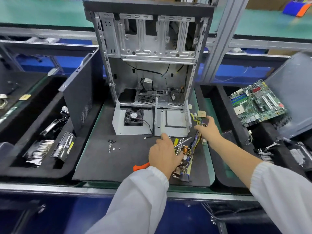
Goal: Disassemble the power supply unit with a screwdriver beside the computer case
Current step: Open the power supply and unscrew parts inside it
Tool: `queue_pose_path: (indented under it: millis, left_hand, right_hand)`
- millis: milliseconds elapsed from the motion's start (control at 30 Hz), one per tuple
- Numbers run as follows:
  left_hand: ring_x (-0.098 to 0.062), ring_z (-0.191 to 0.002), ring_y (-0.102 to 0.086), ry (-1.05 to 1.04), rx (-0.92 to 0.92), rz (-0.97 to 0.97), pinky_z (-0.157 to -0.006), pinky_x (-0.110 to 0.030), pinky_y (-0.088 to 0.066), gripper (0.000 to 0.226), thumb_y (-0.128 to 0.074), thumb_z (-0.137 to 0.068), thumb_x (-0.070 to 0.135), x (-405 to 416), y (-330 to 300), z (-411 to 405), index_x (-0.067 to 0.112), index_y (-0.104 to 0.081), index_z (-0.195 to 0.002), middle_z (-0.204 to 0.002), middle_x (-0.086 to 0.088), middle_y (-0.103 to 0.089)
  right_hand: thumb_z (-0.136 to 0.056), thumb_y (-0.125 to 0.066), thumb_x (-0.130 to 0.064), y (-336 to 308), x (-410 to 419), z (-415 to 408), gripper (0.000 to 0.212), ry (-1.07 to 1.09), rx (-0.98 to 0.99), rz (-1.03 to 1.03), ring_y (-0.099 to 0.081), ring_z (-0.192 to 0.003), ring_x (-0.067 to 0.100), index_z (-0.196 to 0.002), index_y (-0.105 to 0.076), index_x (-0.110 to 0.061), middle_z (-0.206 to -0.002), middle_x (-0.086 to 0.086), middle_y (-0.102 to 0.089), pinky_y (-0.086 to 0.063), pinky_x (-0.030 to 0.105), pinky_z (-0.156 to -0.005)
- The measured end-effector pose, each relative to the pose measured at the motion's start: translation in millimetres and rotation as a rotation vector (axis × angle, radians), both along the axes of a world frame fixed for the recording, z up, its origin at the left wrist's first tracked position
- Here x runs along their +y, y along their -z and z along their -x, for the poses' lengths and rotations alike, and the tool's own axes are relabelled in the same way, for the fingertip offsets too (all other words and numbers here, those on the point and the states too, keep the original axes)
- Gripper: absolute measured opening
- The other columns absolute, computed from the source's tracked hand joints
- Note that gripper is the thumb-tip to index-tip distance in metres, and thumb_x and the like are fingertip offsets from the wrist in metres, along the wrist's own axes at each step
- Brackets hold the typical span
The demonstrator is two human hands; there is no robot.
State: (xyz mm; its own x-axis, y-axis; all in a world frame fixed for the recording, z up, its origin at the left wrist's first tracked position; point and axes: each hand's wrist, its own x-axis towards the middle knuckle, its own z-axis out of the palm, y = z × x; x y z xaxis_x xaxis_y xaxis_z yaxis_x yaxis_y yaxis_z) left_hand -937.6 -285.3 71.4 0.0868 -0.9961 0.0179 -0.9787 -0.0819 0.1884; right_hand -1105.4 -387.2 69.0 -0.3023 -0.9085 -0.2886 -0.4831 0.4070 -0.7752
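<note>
The computer case (148,53) is stood open at the back of the black mat (104,159); just in front of the case two grey metal shells of the power supply are laid side by side, the fan cover (118,122) with its black fan (133,117) and the bare tray (171,123); nearer than the case, the circuit board (183,157) is laid on the mat, and the left hand (164,153) is rested over it, fingers curled; whether the board is gripped cannot be told; the orange screwdriver handle (141,166) is seen beside that wrist, its metal shaft (183,141) beyond the hand; the wire bundle (196,137), right of the case's front, is gripped by the right hand (208,128); loose screws (111,145) are scattered left of the board; a green motherboard (257,103) is propped well to the right of the case.
</note>
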Motion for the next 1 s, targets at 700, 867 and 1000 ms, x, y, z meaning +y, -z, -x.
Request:
queue_pose_path:
  millis: [700, 867, 1000]
  left_hand:
    - [-0.023, -0.093, -0.061, -0.005, 0.522, -0.167, -0.075, -0.034, -0.047, 0.076, -0.049, -0.077, 0.080, -14, -3, -29, 0.010, -0.057, -0.106, -0.100, -0.005, -0.061]
    - [-0.013, -0.050, -0.044, -0.180, 1.131, -0.014, -0.051, -0.027, -0.036, 0.054, -0.039, -0.103, 0.045, -28, -19, -90, 0.006, -0.065, -0.076, -0.061, 0.000, -0.048]
    - [-0.012, -0.036, -0.040, -0.431, 1.649, 0.040, -0.045, -0.027, -0.036, 0.055, -0.035, -0.106, 0.037, -38, -28, -120, 0.004, -0.063, -0.073, -0.049, 0.000, -0.045]
  right_hand:
    - [-0.101, -0.045, -0.024, -2, 2, -20, 0.044, -0.145, 0.220, 0.167, -0.044, -0.115, 0.034, -0.136, -0.036, 0.000, -0.130, 0.022, -0.040, -0.034, 0.032, -0.091]
    - [-0.095, -0.050, -0.002, -46, 29, -62, 0.035, -0.348, 0.260, 0.601, -0.043, -0.120, 0.023, -0.130, -0.047, -0.004, -0.125, 0.011, -0.044, -0.030, 0.024, -0.101]
    - [-0.098, -0.053, -0.018, -56, 54, -127, 0.029, -0.768, 0.077, 0.310, -0.056, -0.107, 0.016, -0.126, -0.052, -0.010, -0.116, 0.004, -0.058, -0.045, 0.030, -0.097]
